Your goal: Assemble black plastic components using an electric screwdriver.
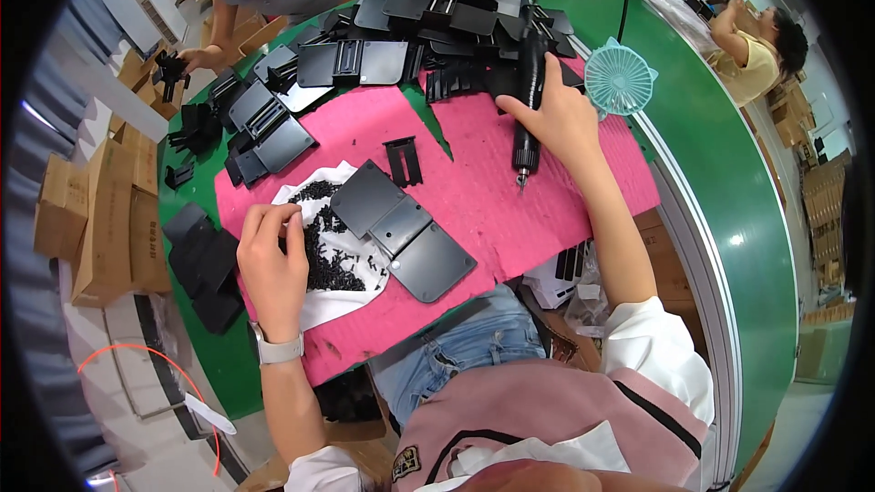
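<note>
Black screws [328, 251] lie heaped on a white sheet [319, 310] on the pink mat [492, 210], and the left hand [272, 264] pinches at the pile's edge, beside the hinged plate [401, 230]. Right hand [558, 118] has its grip wrapped tight round the screwdriver [527, 91], tip down. Risk: one loose pinch and a screw could skitter off the table, or the bit could slip and scratch the plate.

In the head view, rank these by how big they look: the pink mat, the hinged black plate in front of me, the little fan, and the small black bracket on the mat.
Largest to smallest:
1. pink mat
2. hinged black plate
3. little fan, though it sits farther away, so this is less sure
4. small black bracket
</note>
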Demonstrator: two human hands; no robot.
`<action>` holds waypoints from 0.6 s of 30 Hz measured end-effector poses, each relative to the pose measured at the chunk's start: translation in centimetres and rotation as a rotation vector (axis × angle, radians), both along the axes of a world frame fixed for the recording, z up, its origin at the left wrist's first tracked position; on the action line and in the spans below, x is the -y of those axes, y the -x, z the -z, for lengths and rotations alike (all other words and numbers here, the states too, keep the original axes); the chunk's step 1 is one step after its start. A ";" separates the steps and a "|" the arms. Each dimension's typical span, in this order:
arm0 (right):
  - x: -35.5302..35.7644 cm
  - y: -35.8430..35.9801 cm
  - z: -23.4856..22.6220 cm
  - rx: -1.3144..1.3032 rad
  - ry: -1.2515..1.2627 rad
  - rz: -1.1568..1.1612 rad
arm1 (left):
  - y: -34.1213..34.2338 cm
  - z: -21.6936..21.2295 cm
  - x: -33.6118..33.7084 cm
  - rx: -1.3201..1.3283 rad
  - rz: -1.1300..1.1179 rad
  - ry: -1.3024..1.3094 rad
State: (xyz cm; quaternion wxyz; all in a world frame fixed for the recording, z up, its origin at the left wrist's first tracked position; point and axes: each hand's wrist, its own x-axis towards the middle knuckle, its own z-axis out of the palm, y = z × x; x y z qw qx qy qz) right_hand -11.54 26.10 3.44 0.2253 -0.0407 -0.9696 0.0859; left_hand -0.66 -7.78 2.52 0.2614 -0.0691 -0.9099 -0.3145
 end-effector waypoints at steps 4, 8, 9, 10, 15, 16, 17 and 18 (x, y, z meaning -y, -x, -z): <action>-2.0 3.3 1.9 0.001 0.388 -0.230 | 0.2 0.1 0.0 -0.090 0.005 0.082; -3.1 4.8 2.3 0.287 0.763 -0.348 | 0.5 -0.2 -0.3 -0.043 -0.006 -0.006; -1.4 3.4 0.5 0.342 1.052 -0.397 | 0.3 -0.2 -0.1 -0.021 0.011 -0.041; 0.1 2.0 -1.3 0.398 1.343 -0.439 | 0.2 -0.3 0.1 0.001 0.031 -0.077; 4.0 -0.6 -6.3 0.375 1.558 -0.947 | 0.6 -0.5 -1.0 0.235 0.238 -0.710; 4.8 -1.4 -7.3 0.376 1.565 -1.056 | 0.6 -1.2 -1.9 0.286 0.304 -0.819; 5.6 -2.2 -8.2 0.371 1.543 -1.133 | 0.5 -1.8 -2.6 0.336 0.354 -0.859; 6.3 -2.7 -8.7 0.363 1.553 -1.219 | 0.5 -2.2 -3.1 0.387 0.403 -0.902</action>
